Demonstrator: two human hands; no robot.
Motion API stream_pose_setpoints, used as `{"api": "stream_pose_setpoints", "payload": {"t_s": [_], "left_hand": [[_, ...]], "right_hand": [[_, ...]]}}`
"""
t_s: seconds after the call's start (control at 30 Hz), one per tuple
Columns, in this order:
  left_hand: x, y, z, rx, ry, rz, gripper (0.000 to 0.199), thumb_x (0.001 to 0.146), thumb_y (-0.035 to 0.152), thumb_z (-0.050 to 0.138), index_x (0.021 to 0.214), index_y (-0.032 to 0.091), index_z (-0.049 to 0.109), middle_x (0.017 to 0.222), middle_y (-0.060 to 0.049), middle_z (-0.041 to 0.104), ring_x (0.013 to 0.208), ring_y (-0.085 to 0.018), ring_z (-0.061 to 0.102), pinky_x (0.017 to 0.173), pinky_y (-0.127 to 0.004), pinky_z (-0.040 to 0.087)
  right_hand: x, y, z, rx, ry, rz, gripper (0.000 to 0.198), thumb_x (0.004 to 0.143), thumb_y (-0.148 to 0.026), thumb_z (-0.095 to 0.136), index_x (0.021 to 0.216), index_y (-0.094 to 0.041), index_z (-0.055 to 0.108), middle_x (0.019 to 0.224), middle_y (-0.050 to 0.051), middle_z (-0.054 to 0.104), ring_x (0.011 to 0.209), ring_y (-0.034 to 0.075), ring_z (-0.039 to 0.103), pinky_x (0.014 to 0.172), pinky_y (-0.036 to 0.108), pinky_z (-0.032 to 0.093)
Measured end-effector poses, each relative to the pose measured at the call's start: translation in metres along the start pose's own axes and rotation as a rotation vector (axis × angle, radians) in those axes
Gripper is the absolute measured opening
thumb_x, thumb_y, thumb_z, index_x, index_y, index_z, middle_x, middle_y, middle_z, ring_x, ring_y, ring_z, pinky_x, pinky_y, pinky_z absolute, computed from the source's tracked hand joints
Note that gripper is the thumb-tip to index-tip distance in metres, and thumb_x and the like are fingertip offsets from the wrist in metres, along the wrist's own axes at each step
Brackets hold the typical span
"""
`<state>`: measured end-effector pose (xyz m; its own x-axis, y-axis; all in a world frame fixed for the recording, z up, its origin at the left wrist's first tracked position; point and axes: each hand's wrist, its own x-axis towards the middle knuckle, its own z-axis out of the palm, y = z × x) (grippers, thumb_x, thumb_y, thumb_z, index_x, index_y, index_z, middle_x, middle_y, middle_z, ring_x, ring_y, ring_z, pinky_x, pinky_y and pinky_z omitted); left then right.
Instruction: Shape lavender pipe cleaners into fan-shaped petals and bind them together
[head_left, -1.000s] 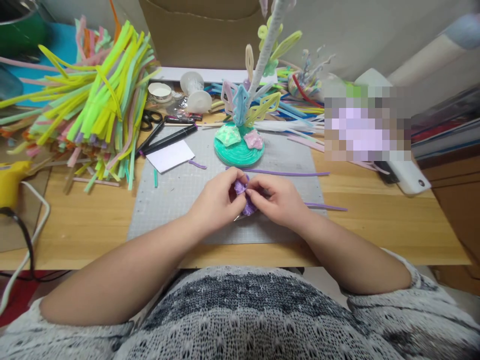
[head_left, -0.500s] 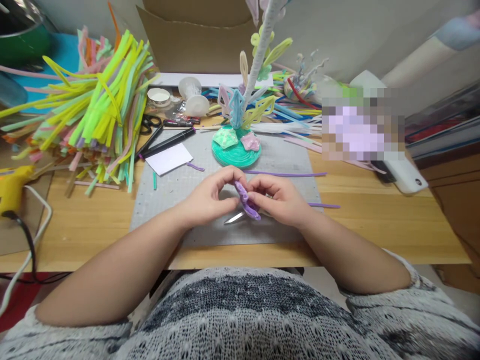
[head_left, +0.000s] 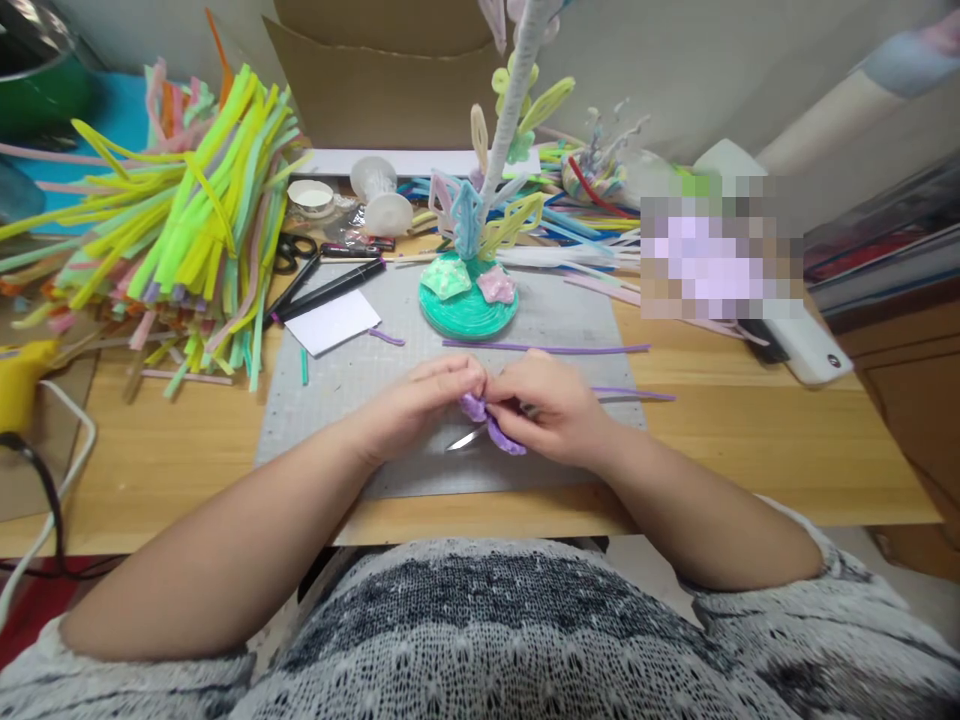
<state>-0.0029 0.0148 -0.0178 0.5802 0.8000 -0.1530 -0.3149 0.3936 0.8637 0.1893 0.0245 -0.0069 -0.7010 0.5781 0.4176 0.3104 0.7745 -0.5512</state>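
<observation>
A bent purple pipe-cleaner piece is pinched between both of my hands above the grey cutting mat. My left hand grips its upper end with thumb and fingers together. My right hand holds its middle, fingertips meeting those of the left; part of the piece is hidden by them. Under it lies a pointed metal blade, its other end covered by my right hand. Beyond my hands stands a round green base with a white-wrapped stem and pastel pipe-cleaner shapes.
Purple pipe cleaners lie across the mat. A large pipe-cleaner bundle fills the left, near a yellow glue gun. Black pens, a white card, scissors and a clear spool are behind; a white device is right.
My right hand has shifted left and turned over the purple piece, closing in on my left fingertips. The piece now sits slightly lower and shows less. The whole view has shifted slightly.
</observation>
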Motion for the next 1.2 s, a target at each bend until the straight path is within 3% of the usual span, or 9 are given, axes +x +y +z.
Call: {"api": "stream_pose_setpoints", "payload": {"t_s": [0.17, 0.37, 0.5, 0.6, 0.73, 0.97, 1.2], "left_hand": [[0.000, 0.002, -0.002, 0.182, 0.033, -0.006, 0.013, 0.076, 0.026, 0.063, 0.086, 0.018, 0.060, 0.078, -0.001, 0.059, 0.075, -0.016, 0.052, 0.073, -0.030, 0.039], [0.002, 0.007, -0.008, 0.401, -0.043, -0.054, 0.023, 0.082, 0.028, 0.047, 0.068, 0.019, 0.063, 0.073, -0.002, 0.062, 0.076, -0.019, 0.053, 0.075, -0.032, 0.041], [-0.001, 0.008, -0.008, 0.286, -0.129, -0.122, 0.013, 0.073, 0.023, 0.052, 0.069, 0.018, 0.063, 0.073, -0.003, 0.062, 0.075, -0.019, 0.053, 0.074, -0.032, 0.042], [-0.002, 0.005, -0.005, 0.099, -0.147, -0.178, 0.019, 0.080, 0.031, 0.055, 0.074, 0.017, 0.065, 0.077, -0.006, 0.066, 0.077, -0.020, 0.058, 0.076, -0.034, 0.045], [-0.003, 0.002, -0.001, -0.070, -0.105, -0.228, 0.029, 0.084, 0.043, 0.060, 0.082, 0.015, 0.064, 0.075, -0.007, 0.069, 0.072, -0.018, 0.064, 0.072, -0.033, 0.048], [-0.002, -0.003, 0.003, -0.326, -0.054, -0.288, 0.017, 0.082, 0.030, 0.065, 0.087, 0.015, 0.059, 0.072, -0.005, 0.067, 0.066, -0.017, 0.066, 0.069, -0.032, 0.051], [0.002, -0.014, 0.011, -0.382, 0.088, -0.261, 0.009, 0.081, 0.020, 0.057, 0.075, 0.013, 0.060, 0.064, -0.002, 0.059, 0.060, -0.011, 0.057, 0.066, -0.027, 0.049]], "right_hand": [[-0.003, 0.010, -0.001, -0.272, 0.085, -0.226, 0.015, 0.093, -0.015, 0.048, 0.091, -0.020, 0.063, 0.081, 0.003, 0.072, 0.071, 0.014, 0.059, 0.067, 0.033, 0.031], [-0.004, 0.012, 0.001, -0.237, 0.040, -0.235, 0.021, 0.096, -0.020, 0.043, 0.090, -0.025, 0.063, 0.083, 0.000, 0.073, 0.074, 0.014, 0.061, 0.071, 0.034, 0.032], [-0.004, 0.009, 0.000, -0.214, 0.036, -0.284, 0.020, 0.096, -0.022, 0.043, 0.094, -0.025, 0.062, 0.086, 0.001, 0.073, 0.076, 0.014, 0.061, 0.072, 0.035, 0.033], [-0.004, 0.006, -0.002, -0.236, 0.013, -0.316, 0.012, 0.092, -0.018, 0.048, 0.094, -0.022, 0.060, 0.082, 0.002, 0.072, 0.071, 0.014, 0.058, 0.071, 0.035, 0.035], [-0.003, 0.004, -0.001, -0.164, 0.044, -0.237, 0.010, 0.088, -0.015, 0.051, 0.089, -0.020, 0.060, 0.071, 0.002, 0.066, 0.065, 0.014, 0.056, 0.064, 0.030, 0.039], [-0.005, -0.003, 0.011, -0.018, 0.205, -0.041, 0.012, 0.087, -0.015, 0.054, 0.081, -0.020, 0.063, 0.062, -0.001, 0.061, 0.056, 0.012, 0.053, 0.055, 0.026, 0.042], [-0.006, -0.003, 0.014, -0.090, 0.128, 0.082, 0.016, 0.093, -0.020, 0.051, 0.094, -0.020, 0.067, 0.070, 0.001, 0.069, 0.062, 0.012, 0.060, 0.060, 0.025, 0.046]]}}
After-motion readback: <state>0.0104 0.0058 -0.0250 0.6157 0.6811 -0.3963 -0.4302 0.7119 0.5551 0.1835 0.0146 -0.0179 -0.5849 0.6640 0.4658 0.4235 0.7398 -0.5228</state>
